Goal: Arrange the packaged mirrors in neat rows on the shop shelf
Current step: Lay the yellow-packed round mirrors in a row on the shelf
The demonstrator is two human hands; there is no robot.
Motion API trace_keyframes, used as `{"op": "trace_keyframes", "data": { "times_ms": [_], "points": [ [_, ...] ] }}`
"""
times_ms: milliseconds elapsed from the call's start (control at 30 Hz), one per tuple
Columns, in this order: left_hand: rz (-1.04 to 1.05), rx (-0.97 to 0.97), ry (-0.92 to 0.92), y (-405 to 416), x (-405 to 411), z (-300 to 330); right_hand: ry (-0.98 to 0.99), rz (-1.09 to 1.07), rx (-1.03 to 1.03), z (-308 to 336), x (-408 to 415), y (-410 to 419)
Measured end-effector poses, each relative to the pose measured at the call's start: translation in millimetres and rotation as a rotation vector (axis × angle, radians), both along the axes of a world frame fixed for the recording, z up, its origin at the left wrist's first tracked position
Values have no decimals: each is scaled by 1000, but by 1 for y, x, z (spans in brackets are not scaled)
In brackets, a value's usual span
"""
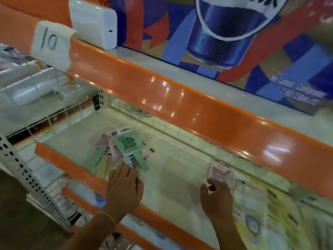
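Both hands are reaching into the white shelf, the one with an orange lip along its front edge. A loose pile of packaged mirrors lies on the shelf toward its left end, overlapping at odd angles. The top one is a green mirror with a dark emblem on its face and its handle pointing toward the front lip. Beneath it are pinkish packs, plus another green handle and a yellow one poking out on the left side of the pile.

The left hand has crossed the lip and sits at the near edge of the pile, back of the hand up, fingers bent down onto the packs. Its fingertips are hidden, so I cannot tell whether it is actually gripping one. A thin bracelet circles that wrist.

Well to the right of the pile, the right hand pinches the near end of a single pink pack, thumb and fingers closed on it. The pack lies near the shelf surface, apart from the pile. Just right of that hand, yellow printed packets crowd the shelf, blurred.

Above the shelf runs a broader orange rail, with a paper tag reading "10" taped at its left end.
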State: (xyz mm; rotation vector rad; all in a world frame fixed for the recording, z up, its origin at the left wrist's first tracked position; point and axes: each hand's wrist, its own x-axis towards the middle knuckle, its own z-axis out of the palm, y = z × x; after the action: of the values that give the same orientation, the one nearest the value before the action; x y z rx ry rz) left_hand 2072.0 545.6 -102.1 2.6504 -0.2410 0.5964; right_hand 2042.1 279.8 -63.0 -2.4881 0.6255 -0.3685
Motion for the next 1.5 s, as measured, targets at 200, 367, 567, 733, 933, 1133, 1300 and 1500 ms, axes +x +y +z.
{"op": "trace_keyframes", "data": {
  "times_ms": [200,367,567,733,933,1133,1300,1500],
  "points": [
    [-159,11,21,-42,-1,10,76,-90,-21,-8,-22,-40],
    [-399,15,162,-125,-16,10,216,-87,-118,-12,-28,-40],
    [-478,171,286,-164,-20,0,309,-19,-116,-2,-33,-40],
    [-472,-61,303,-160,-17,0,240,-65,376,20,-51,-43],
    [-406,-339,380,-161,-18,10,81,-143,1212,24,-71,-41],
    [-400,-412,439,-163,-16,19,58,-185,1392,22,-83,-32],
    [-251,-607,553,-168,-6,37,67,-125,1356,21,-91,-28],
    [-142,-965,828,-163,12,44,77,5,1009,24,-97,-26]
  ]
}}
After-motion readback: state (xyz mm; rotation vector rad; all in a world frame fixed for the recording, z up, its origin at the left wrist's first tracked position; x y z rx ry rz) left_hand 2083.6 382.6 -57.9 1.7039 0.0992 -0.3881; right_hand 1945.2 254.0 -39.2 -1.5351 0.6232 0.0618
